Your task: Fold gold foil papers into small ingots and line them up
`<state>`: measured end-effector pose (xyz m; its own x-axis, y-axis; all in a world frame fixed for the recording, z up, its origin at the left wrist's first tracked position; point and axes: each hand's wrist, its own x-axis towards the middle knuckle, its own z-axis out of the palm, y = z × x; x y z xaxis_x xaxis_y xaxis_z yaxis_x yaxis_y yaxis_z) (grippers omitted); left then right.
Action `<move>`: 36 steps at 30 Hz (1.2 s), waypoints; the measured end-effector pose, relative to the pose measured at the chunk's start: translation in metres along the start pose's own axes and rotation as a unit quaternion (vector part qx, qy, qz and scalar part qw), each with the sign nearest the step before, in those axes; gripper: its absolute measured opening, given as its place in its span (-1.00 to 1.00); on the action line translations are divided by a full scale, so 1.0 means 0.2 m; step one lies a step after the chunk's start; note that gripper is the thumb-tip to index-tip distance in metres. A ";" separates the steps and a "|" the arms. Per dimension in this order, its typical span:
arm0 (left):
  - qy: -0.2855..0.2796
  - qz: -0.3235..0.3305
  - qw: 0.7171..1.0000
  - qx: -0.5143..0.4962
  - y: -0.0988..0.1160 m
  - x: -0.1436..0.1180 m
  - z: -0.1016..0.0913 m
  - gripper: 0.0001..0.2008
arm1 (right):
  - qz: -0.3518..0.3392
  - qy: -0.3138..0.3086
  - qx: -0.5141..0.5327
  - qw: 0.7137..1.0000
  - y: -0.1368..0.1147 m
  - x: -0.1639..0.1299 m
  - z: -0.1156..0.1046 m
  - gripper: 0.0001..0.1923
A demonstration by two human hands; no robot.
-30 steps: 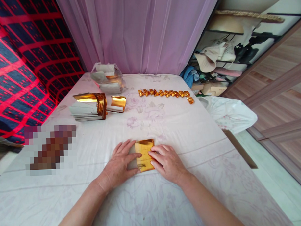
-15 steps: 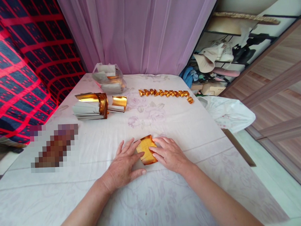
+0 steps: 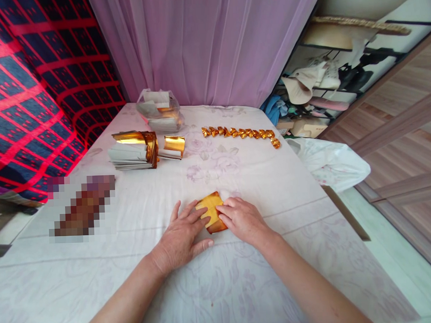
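Note:
A small square of gold foil paper [image 3: 210,205] lies on the tablecloth, turned at a slant between my hands. My left hand [image 3: 182,235] is open, its fingers spread and their tips resting on the paper's left side. On the opposite side, my right hand [image 3: 244,219] has its fingers drawn together on the paper's right edge, which they partly cover. Farther off stand a thick stack of gold-faced paper sheets [image 3: 133,152] and a smaller curled gold sheet [image 3: 174,146]. A row of folded gold foil pieces [image 3: 241,132] runs along the back right.
A clear plastic bag [image 3: 160,111] holding more paper stands at the back left. A pixelated dark reddish item [image 3: 86,206] lies on the left. Beyond the table's right edge are a white plastic bag [image 3: 339,162] and a cluttered shelf [image 3: 315,89]. A purple curtain [image 3: 204,49] hangs behind.
My right fingers have closed together on the paper's right edge. My left fingertips have shifted slightly on the paper. The whole view has moved a little.

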<state>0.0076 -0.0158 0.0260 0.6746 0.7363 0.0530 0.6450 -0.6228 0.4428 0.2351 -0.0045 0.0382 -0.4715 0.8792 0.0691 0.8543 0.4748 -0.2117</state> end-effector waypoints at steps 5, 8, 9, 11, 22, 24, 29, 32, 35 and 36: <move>0.019 0.000 1.000 0.010 0.02 0.00 0.02 -0.50 | 0.019 0.025 0.054 0.998 0.03 0.00 0.02 -0.76; 0.025 -0.005 0.999 0.019 0.03 0.00 0.02 -0.53 | 0.036 0.031 0.078 0.996 0.04 -0.01 0.02 -0.76; 0.027 -0.007 0.999 0.021 0.04 0.00 0.02 -0.54 | 0.042 0.033 0.080 0.995 0.03 -0.01 0.02 -0.77; 0.033 -0.011 0.999 0.024 0.05 0.00 0.03 -0.56 | 0.051 0.037 0.082 0.995 0.03 -0.03 0.02 -0.77; 0.043 -0.026 0.999 0.011 0.04 0.01 0.03 -0.66 | 0.073 0.077 0.084 0.991 0.04 -0.02 0.06 -0.69; 0.039 -0.028 0.999 0.011 0.04 0.01 0.02 -0.66 | 0.099 0.065 0.070 0.990 0.04 0.01 0.05 -0.74; 0.036 -0.026 0.999 0.016 0.04 0.01 0.02 -0.65 | 0.160 0.044 0.079 0.983 0.05 0.06 0.05 -0.79; 0.038 -0.023 0.999 0.023 0.05 0.01 0.03 -0.64 | 0.184 0.034 0.104 0.977 0.05 0.09 0.05 -0.79; 0.043 -0.020 0.998 0.030 0.05 0.00 0.03 -0.65 | 0.203 0.008 0.123 0.971 0.05 0.11 0.03 -0.81; 0.044 -0.017 0.998 0.033 0.04 0.00 0.03 -0.65 | 0.209 0.000 0.127 0.970 0.05 0.12 0.03 -0.81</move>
<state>0.0162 -0.0223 0.0242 0.6192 0.7763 0.1178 0.6920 -0.6104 0.3854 0.2312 0.0216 0.0326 -0.0963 0.9926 -0.0742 0.8895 0.0524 -0.4539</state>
